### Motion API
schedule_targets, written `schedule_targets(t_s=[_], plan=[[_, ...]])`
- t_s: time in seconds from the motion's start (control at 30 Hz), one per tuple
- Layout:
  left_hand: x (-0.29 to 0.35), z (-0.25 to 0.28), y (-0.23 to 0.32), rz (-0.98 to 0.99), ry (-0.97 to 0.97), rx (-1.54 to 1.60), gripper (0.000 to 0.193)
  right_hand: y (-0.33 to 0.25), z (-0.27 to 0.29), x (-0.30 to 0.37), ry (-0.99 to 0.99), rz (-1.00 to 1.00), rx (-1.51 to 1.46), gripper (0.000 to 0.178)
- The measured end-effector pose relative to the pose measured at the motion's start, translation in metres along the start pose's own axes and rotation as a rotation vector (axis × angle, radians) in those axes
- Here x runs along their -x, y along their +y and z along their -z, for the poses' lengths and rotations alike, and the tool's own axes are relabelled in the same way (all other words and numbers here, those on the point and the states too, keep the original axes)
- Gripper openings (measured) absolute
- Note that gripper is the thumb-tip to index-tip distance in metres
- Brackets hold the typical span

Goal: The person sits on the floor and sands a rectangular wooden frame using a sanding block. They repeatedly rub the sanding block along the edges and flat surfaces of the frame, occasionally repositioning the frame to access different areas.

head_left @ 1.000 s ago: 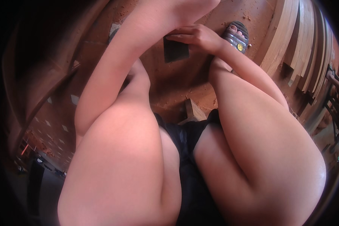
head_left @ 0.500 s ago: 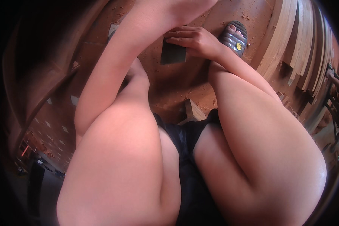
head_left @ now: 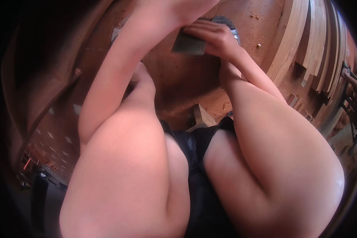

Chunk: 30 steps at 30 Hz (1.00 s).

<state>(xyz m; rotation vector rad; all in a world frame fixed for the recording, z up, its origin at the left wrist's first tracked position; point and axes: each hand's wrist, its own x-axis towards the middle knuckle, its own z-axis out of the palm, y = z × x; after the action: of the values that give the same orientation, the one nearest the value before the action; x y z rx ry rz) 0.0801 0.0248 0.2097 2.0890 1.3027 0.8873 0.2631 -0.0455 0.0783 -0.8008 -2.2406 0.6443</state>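
My right hand (head_left: 220,37) has its fingers stretched across a dark grey-green rectangular sheet (head_left: 188,45) and grips its edge; the thumb is out of sight. Motion blurs both the hand and the sheet, and I cannot tell the sheet's kind. Over the sheet's upper left side crosses my left forearm (head_left: 137,39). Only the wrist and heel of my left hand (head_left: 194,7) show at the top edge, with its fingers cut off. Behind the right hand is a sandalled foot (head_left: 226,23), partly covered.
Long wooden planks (head_left: 287,35) lie stacked along the right. A small wooden block (head_left: 203,116) rests on the reddish-brown floor (head_left: 182,89) between my thighs. Wood crumbs dot the floor. Dark curved wooden parts (head_left: 47,103) rise at the left.
My right hand has moved up and slightly right with the sheet, which now tilts and blurs. It covers more of the sandalled foot. The left forearm has barely shifted.
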Motion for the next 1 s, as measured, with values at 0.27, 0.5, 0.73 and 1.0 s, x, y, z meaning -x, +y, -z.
schedule_targets(t_s=[0.27,0.5,0.73,1.0], plan=[[0.003,0.013,0.027,0.099,-0.051,0.039,0.031,0.041,0.019,0.011,1.235,-0.666,-0.595,0.031],[-0.001,0.003,0.018,0.204,-0.067,0.038,0.032,0.02,-0.018,0.01,0.618,-0.853,-0.262,0.029],[-0.004,0.002,0.008,0.155,-0.085,0.045,0.036,-0.019,-0.035,-0.014,0.134,-0.309,-0.222,0.055],[-0.005,0.002,0.007,0.194,-0.043,-0.008,0.04,0.064,0.024,0.031,0.806,-0.831,-0.278,0.027]])
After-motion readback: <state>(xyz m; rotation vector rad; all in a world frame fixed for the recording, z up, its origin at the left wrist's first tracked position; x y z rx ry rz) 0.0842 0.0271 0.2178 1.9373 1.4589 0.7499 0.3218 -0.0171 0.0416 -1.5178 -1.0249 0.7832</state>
